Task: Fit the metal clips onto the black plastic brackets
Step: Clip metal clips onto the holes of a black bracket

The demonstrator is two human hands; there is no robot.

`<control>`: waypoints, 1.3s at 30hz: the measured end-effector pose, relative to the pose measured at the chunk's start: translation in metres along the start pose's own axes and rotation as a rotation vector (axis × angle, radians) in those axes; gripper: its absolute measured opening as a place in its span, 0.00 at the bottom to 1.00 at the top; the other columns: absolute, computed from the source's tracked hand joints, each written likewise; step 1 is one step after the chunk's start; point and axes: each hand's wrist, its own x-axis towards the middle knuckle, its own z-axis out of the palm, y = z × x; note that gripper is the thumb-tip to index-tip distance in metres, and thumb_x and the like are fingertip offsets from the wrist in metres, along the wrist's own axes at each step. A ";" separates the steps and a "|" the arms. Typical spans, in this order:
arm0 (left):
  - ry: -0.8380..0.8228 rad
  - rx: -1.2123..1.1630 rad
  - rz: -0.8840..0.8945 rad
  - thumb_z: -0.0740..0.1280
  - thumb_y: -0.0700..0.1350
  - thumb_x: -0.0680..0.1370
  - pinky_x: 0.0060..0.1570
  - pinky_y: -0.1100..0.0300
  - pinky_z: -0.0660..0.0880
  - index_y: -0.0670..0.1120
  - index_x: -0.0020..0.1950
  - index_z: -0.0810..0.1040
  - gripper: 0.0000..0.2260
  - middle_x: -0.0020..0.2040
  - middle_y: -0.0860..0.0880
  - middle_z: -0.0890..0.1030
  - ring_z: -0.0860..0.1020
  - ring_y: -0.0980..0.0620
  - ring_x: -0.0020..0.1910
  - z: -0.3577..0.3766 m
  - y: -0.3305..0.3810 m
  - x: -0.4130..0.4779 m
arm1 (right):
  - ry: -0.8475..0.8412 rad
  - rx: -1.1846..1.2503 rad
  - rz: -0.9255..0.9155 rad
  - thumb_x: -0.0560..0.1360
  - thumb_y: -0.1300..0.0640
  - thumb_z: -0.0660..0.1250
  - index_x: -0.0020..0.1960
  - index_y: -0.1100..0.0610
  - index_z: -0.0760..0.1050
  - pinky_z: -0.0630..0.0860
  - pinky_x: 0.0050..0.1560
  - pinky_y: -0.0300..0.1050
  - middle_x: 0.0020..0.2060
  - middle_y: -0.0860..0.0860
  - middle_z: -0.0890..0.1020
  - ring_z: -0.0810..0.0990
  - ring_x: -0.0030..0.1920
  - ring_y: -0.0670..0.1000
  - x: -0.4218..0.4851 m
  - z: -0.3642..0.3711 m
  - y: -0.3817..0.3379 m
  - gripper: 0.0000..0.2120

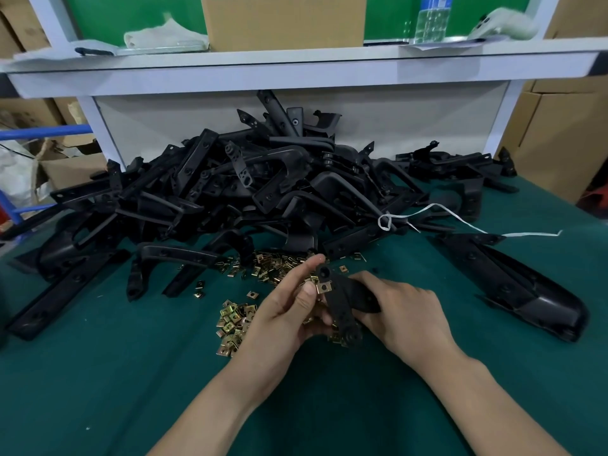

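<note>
My right hand (403, 315) grips a black plastic bracket (342, 301) above the green table, its fingers curled round the bracket's right side. A brass-coloured metal clip (323, 287) sits on the bracket's left edge, and my left hand (289, 311) pinches it there between thumb and forefinger. Loose metal clips (234, 324) lie scattered on the mat just left of and under my hands, with more clips (273, 266) behind them. A big heap of black brackets (250, 185) fills the table beyond.
A long black moulded part (513, 284) lies at the right, with a white string (460, 222) trailing across it from the heap. More brackets (65, 284) spread out at the left. A white shelf (296, 70) with a cardboard box (283, 21) and a bottle (431, 21) overhangs the back.
</note>
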 end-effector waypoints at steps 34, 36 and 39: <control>-0.117 0.052 -0.023 0.69 0.49 0.76 0.54 0.54 0.77 0.55 0.68 0.76 0.20 0.58 0.38 0.80 0.78 0.45 0.53 -0.010 0.008 0.000 | 0.025 0.046 -0.015 0.76 0.40 0.67 0.62 0.36 0.70 0.63 0.37 0.44 0.47 0.38 0.83 0.80 0.49 0.46 -0.002 0.001 -0.001 0.16; -0.116 0.063 -0.020 0.69 0.49 0.76 0.54 0.55 0.77 0.55 0.68 0.76 0.20 0.57 0.40 0.80 0.78 0.45 0.52 -0.010 0.007 0.000 | 0.027 0.046 -0.014 0.76 0.40 0.67 0.62 0.36 0.70 0.62 0.37 0.44 0.46 0.38 0.83 0.80 0.49 0.46 -0.003 0.001 -0.001 0.16; -0.119 0.059 -0.022 0.68 0.48 0.76 0.52 0.56 0.77 0.53 0.68 0.76 0.19 0.56 0.42 0.81 0.78 0.47 0.50 -0.010 0.007 0.000 | 0.035 0.052 -0.017 0.75 0.40 0.67 0.62 0.37 0.70 0.62 0.37 0.44 0.46 0.38 0.83 0.81 0.49 0.46 -0.003 0.001 -0.002 0.16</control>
